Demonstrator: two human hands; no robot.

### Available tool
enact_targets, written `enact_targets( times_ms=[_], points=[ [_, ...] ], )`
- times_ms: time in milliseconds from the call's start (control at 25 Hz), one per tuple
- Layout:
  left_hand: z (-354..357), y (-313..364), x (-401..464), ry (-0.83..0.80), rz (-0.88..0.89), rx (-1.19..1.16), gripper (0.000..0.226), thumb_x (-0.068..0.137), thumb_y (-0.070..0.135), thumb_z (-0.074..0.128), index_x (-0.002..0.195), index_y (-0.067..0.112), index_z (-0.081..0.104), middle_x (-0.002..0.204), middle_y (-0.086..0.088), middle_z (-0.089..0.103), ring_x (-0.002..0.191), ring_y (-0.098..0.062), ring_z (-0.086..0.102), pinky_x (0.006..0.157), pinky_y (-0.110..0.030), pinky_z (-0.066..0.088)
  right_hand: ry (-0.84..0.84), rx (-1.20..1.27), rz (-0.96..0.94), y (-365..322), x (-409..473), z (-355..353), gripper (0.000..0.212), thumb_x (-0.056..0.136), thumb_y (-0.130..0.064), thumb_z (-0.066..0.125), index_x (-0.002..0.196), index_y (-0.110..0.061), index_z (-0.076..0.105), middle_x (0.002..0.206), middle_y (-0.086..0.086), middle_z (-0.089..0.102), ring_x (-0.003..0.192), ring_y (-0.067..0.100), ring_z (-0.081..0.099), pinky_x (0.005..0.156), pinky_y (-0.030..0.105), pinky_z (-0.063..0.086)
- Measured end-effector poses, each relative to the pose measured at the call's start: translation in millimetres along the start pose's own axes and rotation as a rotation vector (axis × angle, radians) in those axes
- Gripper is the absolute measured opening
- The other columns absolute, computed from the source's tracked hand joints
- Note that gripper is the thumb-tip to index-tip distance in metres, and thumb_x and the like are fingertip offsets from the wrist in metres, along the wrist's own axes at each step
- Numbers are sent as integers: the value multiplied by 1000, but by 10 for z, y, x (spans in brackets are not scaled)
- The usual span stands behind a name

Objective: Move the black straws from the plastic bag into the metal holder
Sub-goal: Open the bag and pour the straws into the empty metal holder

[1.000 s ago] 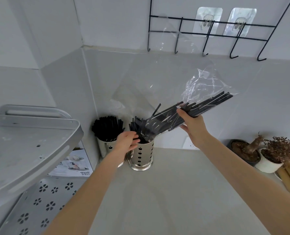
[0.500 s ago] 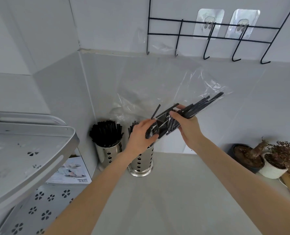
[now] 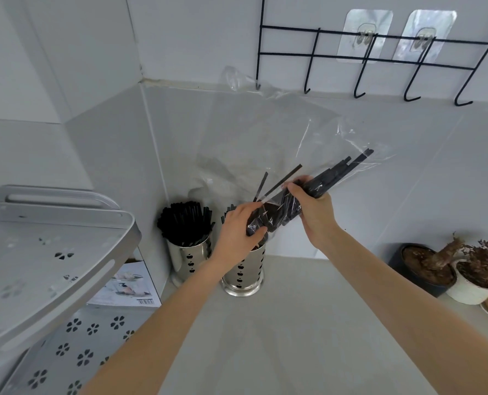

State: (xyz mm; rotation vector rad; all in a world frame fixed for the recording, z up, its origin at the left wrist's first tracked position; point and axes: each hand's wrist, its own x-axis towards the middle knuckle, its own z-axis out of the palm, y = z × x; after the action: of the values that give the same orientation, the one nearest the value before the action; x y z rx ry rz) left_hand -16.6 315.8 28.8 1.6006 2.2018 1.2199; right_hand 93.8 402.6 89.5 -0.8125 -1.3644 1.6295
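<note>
A black wire hook rack (image 3: 379,52) hangs from two clear adhesive pads (image 3: 365,35) on the wall ahead of me. At my left, a perforated metal shelf (image 3: 51,266) stands over a small box (image 3: 128,286). At my right, two potted dry plants (image 3: 451,266) sit on the pale tabletop (image 3: 294,337).

We can read no text; the white cardboard box (image 3: 128,286) at the counter's left edge bears only a barcode.
</note>
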Motion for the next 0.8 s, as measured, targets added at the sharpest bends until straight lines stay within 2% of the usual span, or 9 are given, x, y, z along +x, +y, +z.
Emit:
enact_targets(
  times_ms=[120, 240, 280, 320, 400, 480, 640, 800],
  points=[
    [-10, -1, -10, -5, -6, 8, 47, 81, 15, 61, 126, 10, 47, 129, -10, 53, 116, -27, 49, 103, -31, 32, -68, -13, -14, -7, -3, 15, 21, 82, 2, 59, 71, -15, 58, 78, 7, 60, 74, 14, 56, 78, 26, 46],
    [-1, -9, 27, -22, 1, 38, 45, 81, 17, 60, 124, 10, 49, 127, -10, 55, 116, -27, 49, 103, -35, 36, -94, -52, -5, -20, 17, 55, 19, 79, 2, 62, 71, -15, 57, 101, 29, 62, 82, 22, 58, 85, 35, 48],
    [-2, -6, 38, -30, 8, 48, 45, 81, 17, 60, 124, 10, 49, 127, -10, 55, 116, -27, 50, 102, -35, 37, -92, -77, -10, -23, 25, 73, 18, 78, 0, 64, 71, -15, 58, 104, 32, 62, 84, 23, 59, 86, 38, 49],
    [-8, 1, 45, -39, 19, 51, 45, 81, 17, 60, 125, 10, 49, 127, -10, 56, 116, -26, 50, 102, -35, 38, -87, -87, -19, -20, 34, 87, 17, 77, -1, 65, 71, -15, 58, 98, 30, 63, 81, 22, 59, 84, 38, 50],
    [-29, 8, 54, -52, 50, 50, 43, 82, 15, 59, 124, 10, 50, 126, -9, 57, 115, -24, 52, 99, -32, 39, -66, -72, -32, -8, 57, 106, 19, 77, -1, 66, 70, -17, 58, 81, 12, 64, 74, 17, 59, 76, 30, 50],
    [-54, 10, 56, -66, 65, 48, 42, 82, 14, 58, 123, 9, 50, 125, -9, 57, 114, -23, 53, 97, -29, 39, -35, -49, -25, 9, 79, 114, 22, 77, -2, 67, 71, -21, 58, 74, 2, 61, 70, 13, 58, 74, 25, 49],
    [-70, 2, 30, -56, 50, -1, 41, 83, 10, 57, 123, 8, 49, 125, -11, 55, 111, -24, 55, 97, -28, 41, -48, -17, 16, 28, 86, 111, 19, 77, -4, 68, 77, -21, 61, 76, 2, 60, 76, 17, 56, 83, 31, 47],
    [-90, -17, -9, 15, -46, -81, 47, 83, 11, 59, 127, 8, 44, 129, -13, 46, 112, -24, 54, 89, -14, 36, -150, 42, 28, -10, 76, 74, 18, 78, -3, 66, 84, -18, 60, 83, 6, 61, 82, 19, 57, 83, 32, 47]
  ],
)
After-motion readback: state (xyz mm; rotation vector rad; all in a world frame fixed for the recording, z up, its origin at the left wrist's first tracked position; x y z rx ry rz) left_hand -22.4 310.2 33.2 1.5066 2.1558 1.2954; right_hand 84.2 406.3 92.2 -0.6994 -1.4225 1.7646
